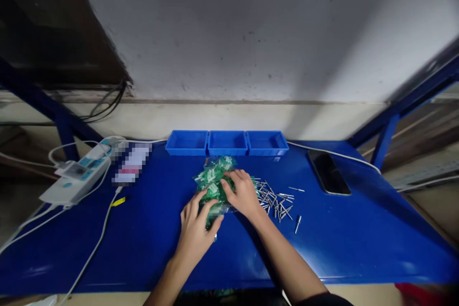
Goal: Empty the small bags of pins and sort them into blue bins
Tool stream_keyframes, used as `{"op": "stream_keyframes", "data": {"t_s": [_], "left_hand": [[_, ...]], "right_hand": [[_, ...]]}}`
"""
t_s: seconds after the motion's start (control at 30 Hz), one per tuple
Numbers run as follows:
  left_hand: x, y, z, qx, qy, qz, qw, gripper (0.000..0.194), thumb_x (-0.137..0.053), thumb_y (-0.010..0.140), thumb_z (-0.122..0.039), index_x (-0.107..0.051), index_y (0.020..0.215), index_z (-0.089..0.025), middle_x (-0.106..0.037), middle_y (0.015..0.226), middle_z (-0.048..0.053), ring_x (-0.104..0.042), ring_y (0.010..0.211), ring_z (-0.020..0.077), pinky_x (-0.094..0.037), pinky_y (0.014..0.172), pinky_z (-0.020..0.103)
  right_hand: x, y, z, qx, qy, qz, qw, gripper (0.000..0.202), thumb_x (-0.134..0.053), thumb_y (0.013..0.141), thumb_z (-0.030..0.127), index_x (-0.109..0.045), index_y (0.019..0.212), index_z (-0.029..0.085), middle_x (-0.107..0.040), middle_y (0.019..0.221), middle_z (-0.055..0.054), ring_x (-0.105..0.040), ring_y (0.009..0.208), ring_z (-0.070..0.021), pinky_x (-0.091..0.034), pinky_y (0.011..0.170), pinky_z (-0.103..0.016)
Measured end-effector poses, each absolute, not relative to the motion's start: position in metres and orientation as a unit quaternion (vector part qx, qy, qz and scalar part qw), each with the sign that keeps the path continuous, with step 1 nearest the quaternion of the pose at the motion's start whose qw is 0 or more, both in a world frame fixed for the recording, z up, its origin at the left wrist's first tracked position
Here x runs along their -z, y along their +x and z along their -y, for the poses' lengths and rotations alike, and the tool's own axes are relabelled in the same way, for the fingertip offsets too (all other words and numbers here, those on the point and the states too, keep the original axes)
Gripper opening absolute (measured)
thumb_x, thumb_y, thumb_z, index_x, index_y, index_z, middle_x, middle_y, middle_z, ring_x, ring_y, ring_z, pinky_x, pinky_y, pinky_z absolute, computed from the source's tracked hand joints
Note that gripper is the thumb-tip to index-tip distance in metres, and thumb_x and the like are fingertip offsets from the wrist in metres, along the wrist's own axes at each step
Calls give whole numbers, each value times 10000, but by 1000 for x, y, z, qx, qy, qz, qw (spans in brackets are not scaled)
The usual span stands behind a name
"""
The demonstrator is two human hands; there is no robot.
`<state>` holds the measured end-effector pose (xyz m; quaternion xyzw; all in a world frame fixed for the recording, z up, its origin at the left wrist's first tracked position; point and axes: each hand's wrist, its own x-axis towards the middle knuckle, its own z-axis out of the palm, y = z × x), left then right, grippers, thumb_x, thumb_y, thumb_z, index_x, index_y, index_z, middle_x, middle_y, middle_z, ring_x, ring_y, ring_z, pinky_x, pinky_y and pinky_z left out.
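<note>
Green-and-white small packets (212,175) in clear plastic lie in a pile at the middle of the blue table. My left hand (196,222) rests at the pile's lower left edge, its fingers spread and curved over it. From the right, my right hand (242,191) reaches onto the pile, thumb and fingers apart, touching the packets. Part of the pile is hidden under both hands. Just right of my right hand lies a loose heap of silver metal rivets (274,201), with a single rivet (298,224) apart from the heap.
Three blue trays (227,142) stand in a row behind the pile. A black phone (329,172) lies at the right. On the left are a white power strip (77,174), a blurred-out phone (132,164), white cables and a yellow tag (118,202). The blue table (143,248) meets a wall behind.
</note>
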<state>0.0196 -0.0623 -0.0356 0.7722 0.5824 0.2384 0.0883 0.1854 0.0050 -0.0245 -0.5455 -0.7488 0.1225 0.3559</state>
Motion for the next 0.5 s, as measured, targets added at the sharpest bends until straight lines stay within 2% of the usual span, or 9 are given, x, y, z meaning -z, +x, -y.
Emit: {"op": "stream_keyframes", "data": {"t_s": [0.13,0.3,0.5], "left_hand": [[35,24,62,-231,780,-576,83,330,-520,834,-377,-557,1147,-278,-428,1350,91,-392,1242,303,-361,961,492],[38,24,64,-235,784,-568,86,348,-526,828,-378,-553,1159,-275,-400,1388,89,-353,1284,316,-269,1036,554],[37,24,62,-262,780,-558,111,368,-537,830,-364,-536,1186,-270,-378,1409,86,-250,1345,345,-207,1054,608]], "right_hand": [[26,185,-4,-96,-555,753,341,228,-454,899,312,-620,989,184,-641,916,-81,-558,921,-237,-360,943,-426],[25,185,-3,-101,-556,754,333,253,-431,909,323,-616,1007,182,-635,919,-90,-560,896,-236,-423,827,-375],[19,183,0,-95,-544,762,339,230,-434,905,297,-610,1003,186,-640,935,-84,-563,910,-228,-418,860,-376]]}}
